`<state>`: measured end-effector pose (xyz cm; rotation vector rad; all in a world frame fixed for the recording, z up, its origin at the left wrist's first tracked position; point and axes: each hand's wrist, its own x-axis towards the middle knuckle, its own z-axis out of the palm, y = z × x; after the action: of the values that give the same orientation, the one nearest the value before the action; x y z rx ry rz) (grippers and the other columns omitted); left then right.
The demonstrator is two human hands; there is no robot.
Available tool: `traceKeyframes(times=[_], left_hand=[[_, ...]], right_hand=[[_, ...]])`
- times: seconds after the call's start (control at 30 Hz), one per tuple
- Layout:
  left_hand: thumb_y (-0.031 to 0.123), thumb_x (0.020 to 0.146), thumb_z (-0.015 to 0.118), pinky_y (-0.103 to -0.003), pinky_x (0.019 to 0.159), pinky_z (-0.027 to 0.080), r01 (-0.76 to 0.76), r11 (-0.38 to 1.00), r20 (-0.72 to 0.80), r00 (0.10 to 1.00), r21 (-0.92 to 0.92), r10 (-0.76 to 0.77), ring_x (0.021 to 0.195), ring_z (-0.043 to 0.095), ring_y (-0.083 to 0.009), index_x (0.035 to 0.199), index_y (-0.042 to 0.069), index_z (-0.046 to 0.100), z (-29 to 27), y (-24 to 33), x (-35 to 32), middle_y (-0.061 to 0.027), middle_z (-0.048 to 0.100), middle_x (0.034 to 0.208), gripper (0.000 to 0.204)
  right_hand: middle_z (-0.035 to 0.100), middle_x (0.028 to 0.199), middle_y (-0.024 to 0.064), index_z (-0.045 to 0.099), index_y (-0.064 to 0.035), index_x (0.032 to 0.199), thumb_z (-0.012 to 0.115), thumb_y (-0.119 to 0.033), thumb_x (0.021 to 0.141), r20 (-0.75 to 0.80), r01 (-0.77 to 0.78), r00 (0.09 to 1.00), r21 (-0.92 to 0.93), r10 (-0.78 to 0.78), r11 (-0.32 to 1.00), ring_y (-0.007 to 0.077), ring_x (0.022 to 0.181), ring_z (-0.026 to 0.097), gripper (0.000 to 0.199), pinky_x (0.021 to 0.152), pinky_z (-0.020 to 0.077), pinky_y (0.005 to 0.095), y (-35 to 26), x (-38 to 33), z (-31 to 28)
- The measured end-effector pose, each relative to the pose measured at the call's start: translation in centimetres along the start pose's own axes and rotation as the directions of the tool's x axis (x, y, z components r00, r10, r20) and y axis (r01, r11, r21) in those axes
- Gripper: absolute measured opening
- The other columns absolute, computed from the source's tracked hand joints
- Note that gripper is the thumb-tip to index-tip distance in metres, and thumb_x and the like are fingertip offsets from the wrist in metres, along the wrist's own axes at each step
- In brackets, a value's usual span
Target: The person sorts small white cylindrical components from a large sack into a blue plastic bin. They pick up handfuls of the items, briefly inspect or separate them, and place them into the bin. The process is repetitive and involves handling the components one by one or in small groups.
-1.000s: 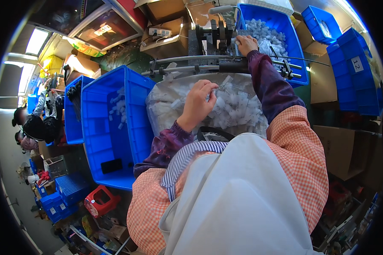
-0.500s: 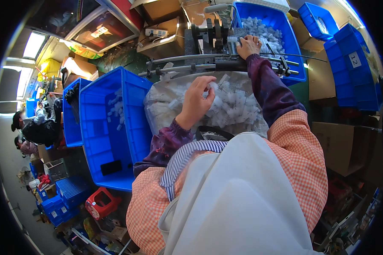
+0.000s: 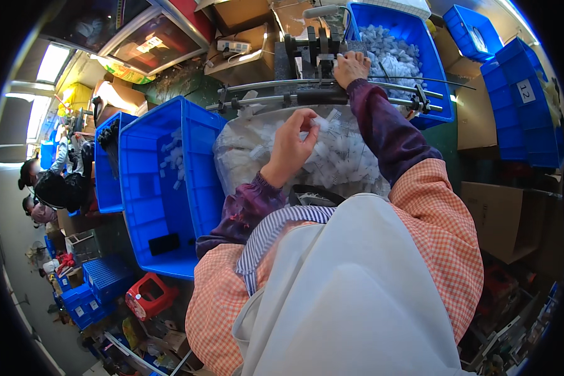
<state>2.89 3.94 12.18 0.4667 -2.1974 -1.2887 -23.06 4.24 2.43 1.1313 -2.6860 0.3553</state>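
Note:
My left hand (image 3: 292, 143) is raised over a clear plastic bag. Its thumb and fingertips are pinched round a small translucent white plastic piece (image 3: 320, 123). Many similar comb-toothed white pieces (image 3: 338, 153) lie loose on the bag (image 3: 235, 147) beneath it. My right hand (image 3: 352, 69) is stretched forward to the dark metal bench machine (image 3: 319, 53). Its fingers are curled down at the right side of the machine's block, and what they grip is hidden. Two horizontal metal rails (image 3: 269, 94) run in front of the machine, below my right wrist.
A blue bin (image 3: 435, 69) heaped with white pieces stands right of the machine. To my left, a large blue crate (image 3: 147, 207) holds some white pieces and a black object. A red stool (image 3: 149, 296) and cardboard boxes (image 3: 495, 216) stand around. Other people sit far left.
My right hand has shifted left along the machine, over the spot where a white comb-toothed piece showed. My left hand stays nearly in place, its fingers slightly more closed.

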Motion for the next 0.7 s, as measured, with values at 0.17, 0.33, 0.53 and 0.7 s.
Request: traceKeyframes(times=[0.17,0.33,0.53,0.7], left_hand=[[0.004,0.078,0.061,-0.026,0.065,0.048,0.019,0.998,0.017,1.000,-0.066,-0.018,0.074,0.063,-0.0159,0.094,0.002,0.055,-0.2,-0.7,0.4,-0.0085,0.062,0.080,0.017],[0.005,0.078,0.064,-0.023,0.067,0.048,0.013,0.999,0.046,0.999,-0.043,-0.011,0.074,0.063,-0.0121,0.093,0.001,0.057,0.3,0.1,1.4,-0.0057,0.064,0.080,0.017],[0.007,0.078,0.064,-0.023,0.066,0.047,-0.027,0.997,0.077,0.996,-0.074,0.033,0.071,0.061,-0.0101,0.091,0.001,0.057,1.6,0.0,3.0,-0.0047,0.063,0.077,0.016],[0.008,0.078,0.065,-0.022,0.066,0.047,-0.002,0.998,0.072,0.997,-0.065,0.006,0.069,0.060,-0.0095,0.092,0.001,0.057,2.9,-0.1,5.1,-0.0052,0.063,0.078,0.017]], right_hand=[[0.056,0.105,0.0079,0.064,-0.0136,0.092,0.050,-0.026,0.080,-0.010,0.003,1.000,0.022,-0.002,1.000,0.0239,0.103,0.053,0.022,0.088,0.0310,0.0425,4.7,0.0,-0.3],[0.060,0.103,0.0108,0.061,-0.0148,0.093,0.048,-0.020,0.080,0.152,-0.012,0.988,-0.093,0.026,0.996,0.0228,0.095,0.060,0.019,0.085,0.0360,0.0406,7.4,2.2,-1.2],[0.063,0.097,0.0103,0.062,-0.0168,0.091,0.050,-0.023,0.081,-0.140,-0.436,0.900,-0.233,0.413,0.870,0.0236,0.091,0.063,0.017,0.079,0.0431,0.0415,13.6,3.1,-4.2],[0.063,0.091,0.0079,0.049,-0.0135,0.124,0.056,-0.020,0.087,0.242,0.058,0.894,0.772,-0.378,0.633,0.0137,0.076,0.056,0.038,0.071,0.0462,0.0310,9.3,-3.7,-7.5]])
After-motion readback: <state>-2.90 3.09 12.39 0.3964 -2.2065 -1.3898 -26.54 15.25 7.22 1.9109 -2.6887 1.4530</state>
